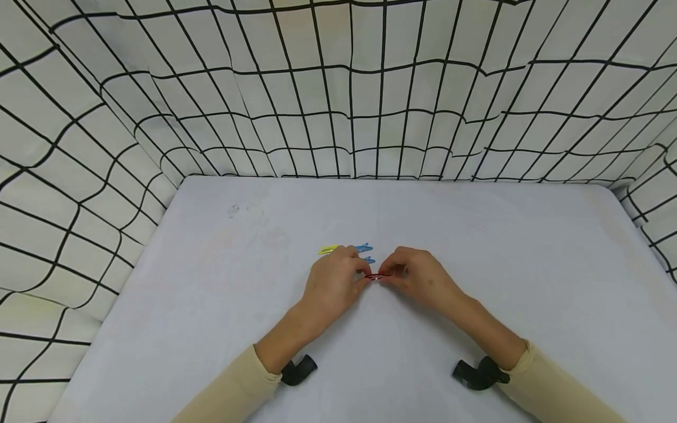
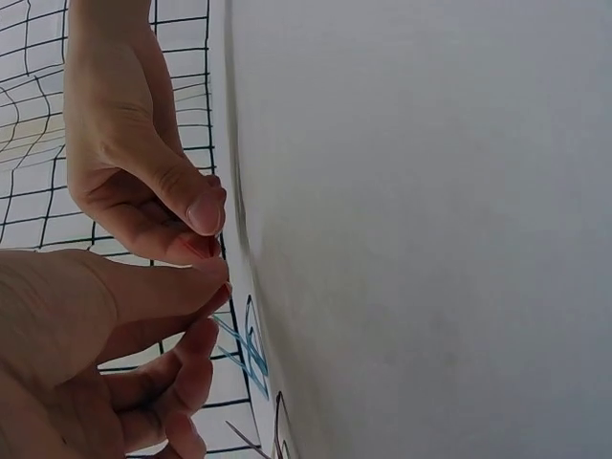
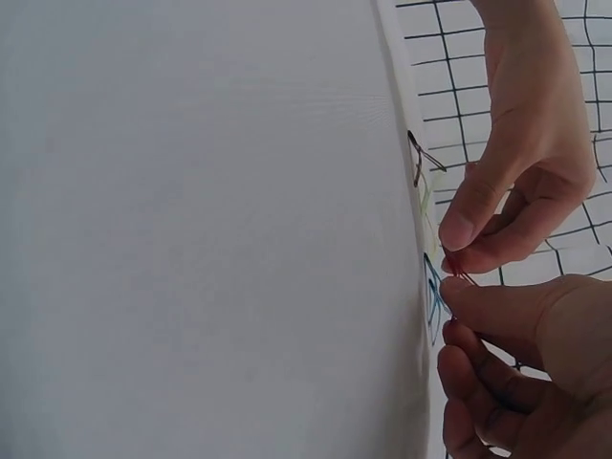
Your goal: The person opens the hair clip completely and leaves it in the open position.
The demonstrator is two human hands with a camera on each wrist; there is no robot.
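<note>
Between the two hands is a slim red hair clip (image 1: 376,276), its ends hidden by fingertips. My left hand (image 1: 334,285) pinches one end between thumb and forefinger. The other end is pinched by my right hand (image 1: 423,278), the fingertips of both hands almost meeting. In the right wrist view a bit of the red clip (image 3: 461,272) shows in the gap between the thumbs. Just beyond the left fingers lie a blue hair clip (image 1: 364,248), a second blue clip (image 1: 370,259) nearer, and a yellow clip (image 1: 328,249), partly covered by the left hand.
A dark clip (image 3: 415,158) stands out near the yellow one in the right wrist view. The white table (image 1: 238,282) spreads around the hands, bordered by white walls with a black grid (image 1: 365,88). Black curved pieces (image 1: 299,370) sit at both wrists.
</note>
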